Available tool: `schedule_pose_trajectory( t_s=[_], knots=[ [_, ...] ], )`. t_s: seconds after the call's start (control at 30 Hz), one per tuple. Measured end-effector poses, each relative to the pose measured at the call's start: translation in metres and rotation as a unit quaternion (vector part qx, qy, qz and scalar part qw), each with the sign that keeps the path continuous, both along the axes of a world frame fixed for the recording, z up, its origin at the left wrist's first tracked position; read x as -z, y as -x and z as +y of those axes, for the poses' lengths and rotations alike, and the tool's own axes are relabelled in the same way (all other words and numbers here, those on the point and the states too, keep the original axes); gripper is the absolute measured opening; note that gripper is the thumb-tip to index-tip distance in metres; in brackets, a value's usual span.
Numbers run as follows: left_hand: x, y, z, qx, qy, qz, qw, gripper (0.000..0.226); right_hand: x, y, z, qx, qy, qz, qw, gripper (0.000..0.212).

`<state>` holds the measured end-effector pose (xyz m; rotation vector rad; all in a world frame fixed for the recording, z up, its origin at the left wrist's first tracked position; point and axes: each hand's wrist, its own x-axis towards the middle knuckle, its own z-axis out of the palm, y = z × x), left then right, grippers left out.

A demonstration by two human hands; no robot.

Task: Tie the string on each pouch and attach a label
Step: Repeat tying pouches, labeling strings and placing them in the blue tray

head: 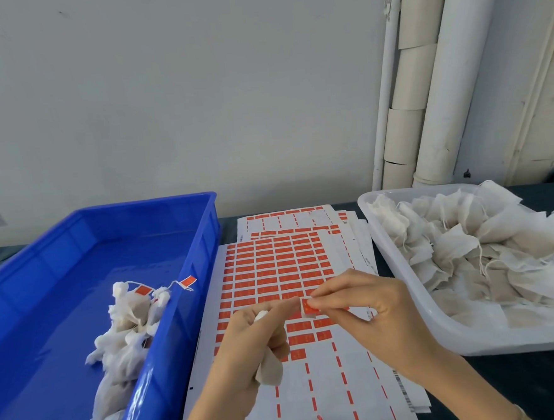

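Your left hand (255,342) curls round a soft, crumpled gauze pouch (270,371), its long axis near-to-far, gathered neck far, body hanging toward you. Your right hand (371,314) pinches a small red rectangular label (308,307) just right of the neck, above the label sheet (273,266).

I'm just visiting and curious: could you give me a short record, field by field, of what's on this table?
Left hand: holds a pouch
Right hand: pinches a red label
Blue bin: a few labelled pouches
White tray: heap of pouches, no labels visible
Between them: label sheets, partly peeled
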<state>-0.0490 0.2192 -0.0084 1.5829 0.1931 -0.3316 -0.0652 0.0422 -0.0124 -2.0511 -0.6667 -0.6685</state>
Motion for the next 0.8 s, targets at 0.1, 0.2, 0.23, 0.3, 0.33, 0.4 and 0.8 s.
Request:
schedule_pose_trajectory(
  t_s=[0.1,0.2,0.23,0.3,0.33,0.4,0.8],
  knots=[
    [0.002,-0.002,0.000,0.005,0.011,0.008,1.000,0.033,0.000,-0.001,-0.002,-0.005,0.012,-0.007,1.000,0.020],
    [0.003,-0.002,0.000,0.005,0.028,0.017,0.999,0.037,0.001,-0.002,-0.003,-0.004,0.033,-0.019,0.999,0.020],
    [0.003,-0.002,0.000,0.006,0.031,0.017,0.999,0.037,0.002,-0.002,-0.003,-0.002,0.048,-0.025,0.999,0.021],
    [0.002,-0.001,-0.001,0.004,0.035,0.012,0.999,0.037,0.003,-0.002,-0.004,0.009,0.095,-0.034,0.995,0.024],
    [0.001,0.000,-0.002,0.001,0.034,0.004,0.999,0.034,0.005,-0.002,-0.005,0.016,0.121,-0.033,0.992,0.026],
    [0.001,0.002,-0.005,-0.008,0.021,-0.026,0.999,0.025,0.008,-0.001,-0.005,0.025,0.142,-0.024,0.989,0.030],
    [0.003,0.004,-0.010,-0.033,0.032,-0.086,0.995,0.030,0.007,-0.007,0.009,0.022,-0.163,0.212,0.963,0.007]
  ],
)
